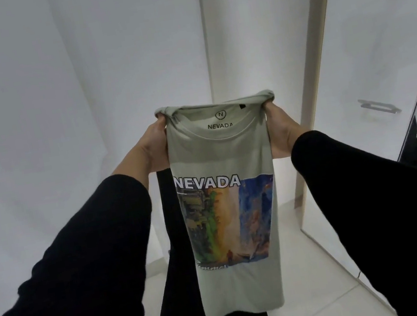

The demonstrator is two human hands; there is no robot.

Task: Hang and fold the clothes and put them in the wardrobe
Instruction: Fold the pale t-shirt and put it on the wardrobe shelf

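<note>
A pale green T-shirt (pixel 219 153) with a "NEVADA" print and a colourful picture hangs in front of me, its sides folded in so it forms a narrow strip. My left hand (pixel 154 147) grips the shirt's upper left shoulder corner. My right hand (pixel 280 129) grips the upper right shoulder corner. Both arms wear black sleeves. The shirt's lower hem hangs free above the floor. White wardrobe doors (pixel 29 118) stand shut behind the shirt.
A white wardrobe panel with a metal handle (pixel 379 105) stands at the right. A beige frame post (pixel 317 70) runs between the panels. The floor has white tiles (pixel 310 264). My black trouser legs (pixel 179 273) show behind the shirt.
</note>
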